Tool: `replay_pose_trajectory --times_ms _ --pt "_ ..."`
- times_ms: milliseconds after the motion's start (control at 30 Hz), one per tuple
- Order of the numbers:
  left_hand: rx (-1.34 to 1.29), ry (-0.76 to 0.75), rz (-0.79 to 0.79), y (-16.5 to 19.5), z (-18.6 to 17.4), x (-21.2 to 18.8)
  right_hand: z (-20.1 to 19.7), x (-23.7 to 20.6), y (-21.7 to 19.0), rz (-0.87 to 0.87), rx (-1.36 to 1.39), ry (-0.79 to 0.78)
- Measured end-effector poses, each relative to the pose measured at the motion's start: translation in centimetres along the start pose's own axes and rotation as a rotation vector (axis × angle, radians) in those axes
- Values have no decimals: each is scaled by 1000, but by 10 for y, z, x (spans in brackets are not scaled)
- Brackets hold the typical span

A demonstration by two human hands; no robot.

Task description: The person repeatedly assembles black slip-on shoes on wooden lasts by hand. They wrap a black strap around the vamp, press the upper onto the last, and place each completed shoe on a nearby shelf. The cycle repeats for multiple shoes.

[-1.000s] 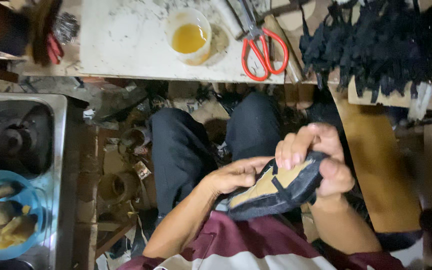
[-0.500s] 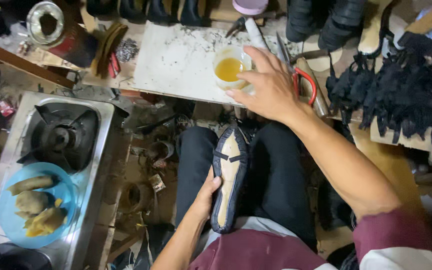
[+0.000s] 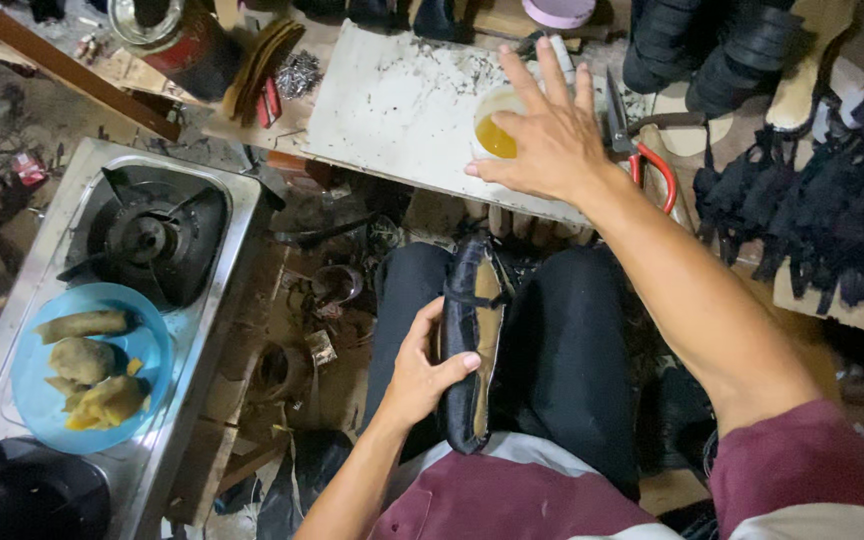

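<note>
My left hand point(image 3: 420, 372) grips a dark shoe upper with a tan insole point(image 3: 472, 340), held lengthwise on my lap between my knees in black trousers. My right hand point(image 3: 547, 135) reaches forward over a small cup of yellow liquid point(image 3: 492, 132) on a white stained board point(image 3: 392, 100). Its fingers are spread and rest on the cup's rim; most of the cup is hidden under the palm. Red-handled scissors point(image 3: 652, 165) lie just right of that hand.
A steel gas stove point(image 3: 147, 235) stands at the left with a blue plate of food point(image 3: 82, 365) on it. Black shoe parts point(image 3: 832, 200) pile at the right, stacked soles point(image 3: 712, 45) at the back, a tin can point(image 3: 152, 20) at top left.
My right hand left the shoe and reached forward to the cup of yellow liquid. My left hand now holds the shoe alone, turned lengthwise on my lap. The view tilted forward.
</note>
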State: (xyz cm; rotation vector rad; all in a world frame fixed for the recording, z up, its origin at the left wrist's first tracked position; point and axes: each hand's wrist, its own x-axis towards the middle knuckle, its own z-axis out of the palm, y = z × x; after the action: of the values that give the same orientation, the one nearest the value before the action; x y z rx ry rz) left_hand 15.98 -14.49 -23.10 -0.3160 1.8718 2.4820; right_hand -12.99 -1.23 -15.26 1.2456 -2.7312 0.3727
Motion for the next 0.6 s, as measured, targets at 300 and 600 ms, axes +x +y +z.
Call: replay_pose_trajectory --times_ms 300,600 --pt "213 68 2 12 11 -3 1 -18 11 47 212 119" --pt "-81 -37 -46 9 9 3 -29 -131 -67 -315 503 236"
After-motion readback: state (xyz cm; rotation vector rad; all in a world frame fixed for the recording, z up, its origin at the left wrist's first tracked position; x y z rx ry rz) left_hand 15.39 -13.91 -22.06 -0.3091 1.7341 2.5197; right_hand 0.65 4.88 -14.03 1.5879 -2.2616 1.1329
